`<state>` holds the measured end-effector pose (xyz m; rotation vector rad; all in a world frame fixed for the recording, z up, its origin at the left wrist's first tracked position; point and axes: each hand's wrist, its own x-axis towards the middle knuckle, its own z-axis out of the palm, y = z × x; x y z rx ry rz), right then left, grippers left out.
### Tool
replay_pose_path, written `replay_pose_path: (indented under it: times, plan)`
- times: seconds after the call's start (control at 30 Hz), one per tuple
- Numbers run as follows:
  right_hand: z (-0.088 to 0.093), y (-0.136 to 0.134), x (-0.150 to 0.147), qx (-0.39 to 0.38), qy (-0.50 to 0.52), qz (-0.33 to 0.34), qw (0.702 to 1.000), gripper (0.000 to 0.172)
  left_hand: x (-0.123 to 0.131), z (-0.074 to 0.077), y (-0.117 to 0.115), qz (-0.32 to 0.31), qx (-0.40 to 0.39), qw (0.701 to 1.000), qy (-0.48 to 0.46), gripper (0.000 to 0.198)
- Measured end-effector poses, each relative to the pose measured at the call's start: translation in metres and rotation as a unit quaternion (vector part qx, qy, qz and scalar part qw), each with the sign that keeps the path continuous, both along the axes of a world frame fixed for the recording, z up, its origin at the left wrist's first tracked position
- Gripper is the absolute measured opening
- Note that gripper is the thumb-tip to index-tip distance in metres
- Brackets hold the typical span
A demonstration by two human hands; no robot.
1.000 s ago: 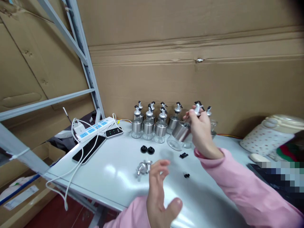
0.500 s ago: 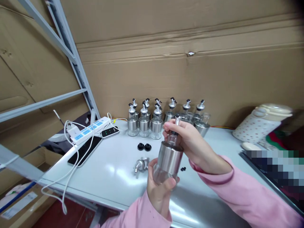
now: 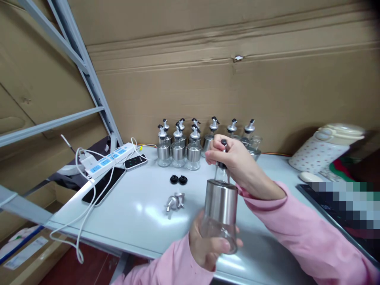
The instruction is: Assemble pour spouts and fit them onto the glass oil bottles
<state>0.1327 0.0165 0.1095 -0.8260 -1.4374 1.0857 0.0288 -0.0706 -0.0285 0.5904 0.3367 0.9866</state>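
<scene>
My left hand [image 3: 204,247] is wrapped round the clear lower part of a glass oil bottle [image 3: 221,202] with a brushed steel sleeve, held nearly upright above the table. At its neck, my right hand [image 3: 236,158] is closed on a pour spout [image 3: 223,143]. The spout's dark tip shows above the fingers and its black stopper sits at the bottle mouth; how deep it goes I cannot tell. To the left lie silver spout parts [image 3: 175,202] and two black round stoppers [image 3: 178,180]. Behind stand several similar bottles [image 3: 178,151] fitted with spouts.
A bottle without a spout [image 3: 255,144] stands at the row's right end. Further right are a dotted flask [image 3: 320,148] and a dark flat device [image 3: 314,202]. On the left lie a power strip [image 3: 109,160], a phone [image 3: 103,186] and white cables. Cardboard [image 3: 178,87] backs the table [image 3: 133,225].
The bottle and my left hand have moved down and a little right, and the bottle is more upright. My right hand's fingers have curled further round the spout. The view has shifted slightly.
</scene>
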Motion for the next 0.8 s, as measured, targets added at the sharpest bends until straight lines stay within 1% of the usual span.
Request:
replay_pose_path:
  times: [0.03,0.1,0.17,0.2,0.27,0.33,0.4,0.47,0.57,0.63,0.73,0.8]
  plan:
    - [0.000,0.001,-0.001,-0.011,0.022,0.033,0.999,0.037,-0.003,0.000,0.000,-0.056,0.009,0.998,-0.018,0.052]
    - [-0.001,0.001,-0.003,-0.044,0.074,0.106,0.991,0.038,-0.007,-0.002,0.001,-0.162,0.018,0.983,-0.081,0.057]
    - [-0.001,0.000,-0.006,-0.076,0.129,0.169,0.974,0.040,-0.010,-0.007,0.000,-0.233,0.011,0.962,-0.142,0.066]
    - [-0.001,-0.001,-0.007,-0.085,0.156,0.193,0.965,0.042,-0.010,-0.010,-0.001,-0.254,0.007,0.953,-0.165,0.068]
    - [-0.001,-0.004,-0.009,-0.086,0.209,0.223,0.948,0.045,-0.011,-0.015,-0.004,-0.276,0.010,0.941,-0.194,0.072]
    - [0.001,-0.009,-0.012,-0.075,0.252,0.238,0.935,0.047,-0.011,-0.019,-0.007,-0.295,0.026,0.930,-0.218,0.075]
    - [0.002,-0.012,-0.014,-0.070,0.282,0.242,0.926,0.048,-0.010,-0.017,-0.009,-0.312,0.044,0.922,-0.226,0.074]
    - [0.000,-0.012,-0.016,-0.070,0.299,0.225,0.925,0.047,-0.008,-0.011,-0.009,-0.298,0.052,0.928,-0.216,0.071]
    - [-0.007,-0.004,-0.019,-0.069,0.308,0.156,0.936,0.046,-0.002,0.002,-0.010,-0.225,0.034,0.956,-0.187,0.063]
    - [-0.013,0.003,-0.021,-0.062,0.308,0.102,0.944,0.045,0.002,0.006,-0.010,-0.176,0.022,0.966,-0.190,0.056]
    - [-0.019,0.009,-0.022,-0.028,0.294,0.045,0.954,0.045,0.005,0.004,-0.009,-0.138,0.026,0.972,-0.190,0.051]
    - [-0.019,0.007,-0.022,0.013,0.269,0.024,0.963,0.044,0.005,-0.002,-0.009,-0.144,0.053,0.972,-0.177,0.054]
